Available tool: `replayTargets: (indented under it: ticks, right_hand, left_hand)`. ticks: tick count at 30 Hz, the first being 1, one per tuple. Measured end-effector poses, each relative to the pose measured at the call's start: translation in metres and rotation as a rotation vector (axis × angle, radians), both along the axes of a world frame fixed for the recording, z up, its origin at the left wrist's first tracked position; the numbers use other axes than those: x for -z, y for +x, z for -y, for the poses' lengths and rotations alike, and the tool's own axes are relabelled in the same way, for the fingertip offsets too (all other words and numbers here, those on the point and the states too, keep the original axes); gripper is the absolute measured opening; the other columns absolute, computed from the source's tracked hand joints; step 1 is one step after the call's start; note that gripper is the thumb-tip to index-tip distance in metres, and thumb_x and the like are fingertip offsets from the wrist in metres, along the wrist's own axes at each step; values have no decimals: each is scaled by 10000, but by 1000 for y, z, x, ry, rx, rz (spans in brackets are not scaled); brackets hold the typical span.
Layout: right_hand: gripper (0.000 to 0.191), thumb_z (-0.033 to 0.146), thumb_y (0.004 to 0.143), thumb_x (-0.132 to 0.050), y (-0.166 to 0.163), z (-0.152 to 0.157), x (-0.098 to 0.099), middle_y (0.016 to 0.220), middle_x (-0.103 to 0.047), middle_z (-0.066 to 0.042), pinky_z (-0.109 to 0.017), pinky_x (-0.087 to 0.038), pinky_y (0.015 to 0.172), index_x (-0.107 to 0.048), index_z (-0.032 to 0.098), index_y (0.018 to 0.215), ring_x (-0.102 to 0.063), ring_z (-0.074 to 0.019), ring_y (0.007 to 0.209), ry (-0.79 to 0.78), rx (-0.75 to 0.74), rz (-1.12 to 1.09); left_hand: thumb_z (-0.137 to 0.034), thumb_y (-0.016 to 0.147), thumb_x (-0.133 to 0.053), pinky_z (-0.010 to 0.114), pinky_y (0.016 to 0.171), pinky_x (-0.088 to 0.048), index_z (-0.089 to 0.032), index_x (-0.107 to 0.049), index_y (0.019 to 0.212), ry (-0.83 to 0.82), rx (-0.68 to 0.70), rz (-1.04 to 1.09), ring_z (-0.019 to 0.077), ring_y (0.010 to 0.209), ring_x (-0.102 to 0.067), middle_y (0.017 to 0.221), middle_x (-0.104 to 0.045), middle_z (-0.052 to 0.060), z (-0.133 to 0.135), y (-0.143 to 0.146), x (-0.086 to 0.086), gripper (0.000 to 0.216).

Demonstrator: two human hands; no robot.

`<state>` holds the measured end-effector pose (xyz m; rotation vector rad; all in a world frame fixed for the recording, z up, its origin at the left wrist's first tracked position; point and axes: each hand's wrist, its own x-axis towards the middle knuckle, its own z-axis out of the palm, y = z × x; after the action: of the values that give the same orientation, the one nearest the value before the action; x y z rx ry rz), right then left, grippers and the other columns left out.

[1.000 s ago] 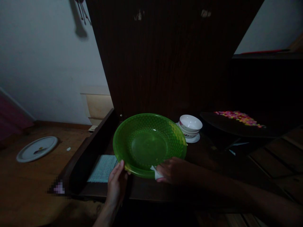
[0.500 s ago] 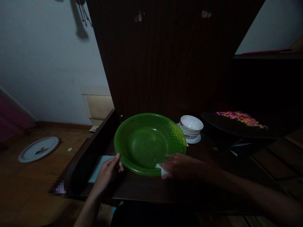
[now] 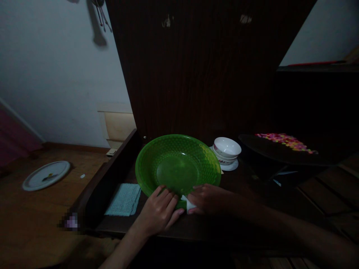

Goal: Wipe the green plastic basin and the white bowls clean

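Note:
A large green plastic basin [image 3: 176, 170] with a scaly patterned wall stands on the dark wooden surface [image 3: 112, 225]. My left hand [image 3: 161, 209] is closed over its near rim, fingers on the inside and thumb on the outside. Just to the right, my right hand [image 3: 200, 200] pinches a small white cloth [image 3: 189, 206] folded over the same rim. The two hands are close together. Part of the near rim is hidden beneath them.
A folded light-blue towel [image 3: 123, 200] lies left of the basin. Stacked white bowls [image 3: 226, 148] stand on a white plate [image 3: 232, 165] behind right. Colourful small pieces [image 3: 286, 142] lie on a dark ledge at right. A round white lid-like disc [image 3: 46, 175] rests on the floor.
My left hand has moved right along the rim, from the basin's left side to its near edge, uncovering the blue towel. My right hand with the cloth has shifted slightly.

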<state>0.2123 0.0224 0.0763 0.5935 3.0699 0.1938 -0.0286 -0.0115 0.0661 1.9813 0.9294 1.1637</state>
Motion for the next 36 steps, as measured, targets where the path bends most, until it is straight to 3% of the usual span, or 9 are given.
replayTargets:
  ticks: [3,7,15,24,29,33,36]
  right_hand:
    - [344,461,990,-530,-2,1,0,815,-719,-74,-288,-442,555,-622,130,987,-675,-184,703,-13,3,-14]
    - [350,466,997,-516,-3,4,1,790,-714,-69,-284,-410,541,-621,133,974,-665,-177,680,-24,25,-7]
    - [339,468,1002,-505,-4,11,6,759,-704,-42,-291,-375,531,-620,149,982,-654,-167,647,-11,15,-39]
    - [349,476,983,-539,9,9,4,817,-726,-58,-300,-449,595,-646,147,1025,-674,-189,707,-34,37,-7]
    - [253,387,991,-550,29,-4,1,839,-720,-52,-287,-496,644,-647,154,1008,-663,-173,738,-87,2,-23]
    - [244,377,996,-535,44,-16,4,839,-706,-37,-357,-528,859,-642,161,1029,-662,-176,771,-53,-45,-50]
    - [232,358,1008,-504,46,-17,4,843,-709,-23,-448,-425,1073,-646,180,1053,-672,-171,798,-35,-37,-67]
  left_hand:
    - [-367,717,-817,372,774,-513,-235,-755,786,15,4,-10,245,682,-656,708,-716,99,-5,1,3,162]
    - [-391,682,-851,281,575,-393,-236,-692,634,79,44,-80,182,539,-544,566,-610,54,-11,-6,6,228]
    - [-270,722,-813,277,555,-277,-226,-626,561,37,17,-82,125,477,-402,522,-520,14,-19,-21,10,250]
    - [-158,797,-648,309,528,-186,-220,-527,504,290,-38,-167,112,429,-330,462,-455,-4,-33,-42,12,324]
    - [-78,881,-485,311,512,-211,-219,-431,570,641,-34,-263,125,440,-347,481,-432,-24,-43,-48,11,346]
    - [-71,911,-454,310,503,-227,-227,-363,599,744,-60,-336,128,454,-346,496,-394,-35,-49,-53,12,360]
    - [-88,923,-454,308,506,-249,-228,-373,619,777,-75,-396,134,464,-358,510,-406,-32,-49,-57,11,344]
